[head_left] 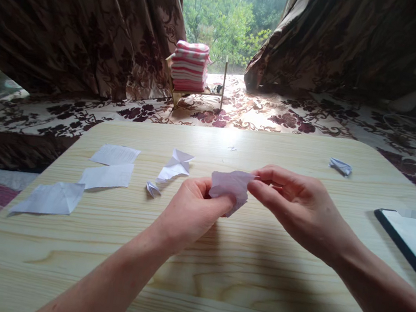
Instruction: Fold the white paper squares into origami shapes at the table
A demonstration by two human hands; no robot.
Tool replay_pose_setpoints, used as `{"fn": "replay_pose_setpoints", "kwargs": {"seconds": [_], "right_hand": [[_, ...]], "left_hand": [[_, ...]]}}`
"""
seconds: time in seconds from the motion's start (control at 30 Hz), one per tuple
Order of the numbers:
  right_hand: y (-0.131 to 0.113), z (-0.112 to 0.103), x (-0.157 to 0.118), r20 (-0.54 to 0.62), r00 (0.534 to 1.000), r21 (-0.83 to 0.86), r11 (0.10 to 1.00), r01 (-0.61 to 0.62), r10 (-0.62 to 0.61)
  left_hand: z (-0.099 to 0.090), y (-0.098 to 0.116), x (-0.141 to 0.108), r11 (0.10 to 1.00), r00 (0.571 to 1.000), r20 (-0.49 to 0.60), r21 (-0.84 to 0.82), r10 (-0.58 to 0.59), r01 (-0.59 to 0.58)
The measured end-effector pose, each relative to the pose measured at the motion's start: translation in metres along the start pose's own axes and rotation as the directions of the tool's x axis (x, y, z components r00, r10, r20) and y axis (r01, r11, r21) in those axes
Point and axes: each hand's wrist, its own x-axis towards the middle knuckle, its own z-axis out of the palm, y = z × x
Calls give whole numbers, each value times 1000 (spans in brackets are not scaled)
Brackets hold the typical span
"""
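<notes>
A small sheet of white paper (230,182) is held up above the middle of the wooden table (191,272). My left hand (195,208) grips it from the left, thumb pressed on its front face and the other fingers behind. At the paper's upper right corner, my right hand (295,199) pinches the edge between thumb and forefinger. Just left of my hands lie a creased piece of paper (178,164) and a small folded paper (152,189). The paper's lower edge looks uneven, and its back is hidden.
Several flat paper pieces (108,175) lie on the table's left side. A folded paper (340,167) sits at the far right, and a dark-edged tablet-like object (412,246) nearer. Behind the table, a small rack (223,86) bears stacked pink-and-white cloths (189,65) before patterned curtains.
</notes>
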Motion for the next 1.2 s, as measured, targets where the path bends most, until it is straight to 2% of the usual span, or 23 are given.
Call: {"fn": "replay_pose_setpoints", "kwargs": {"seconds": [0.23,0.47,0.7,0.83,1.03,1.2], "right_hand": [[4,5,-2,-23,999,-20,999,40,-41],[2,6,-2,-16,1000,22,1000,-20,21],[2,7,-1,-37,999,52,998,-20,22],[1,3,0,-97,994,13,999,48,-47],[-1,1,0,-157,983,-12,995,99,-100],[-3,-2,-1,-363,926,-71,994,84,-105]], "left_hand": [[2,6,-2,1000,999,33,-10,-9,10],[4,5,-3,1000,997,69,-17,-20,21],[2,3,-4,999,996,77,19,-48,47],[3,3,-4,996,994,90,67,-69,63],[3,4,-4,995,997,47,74,-68,64],[3,4,-3,998,998,36,38,-49,47]]}}
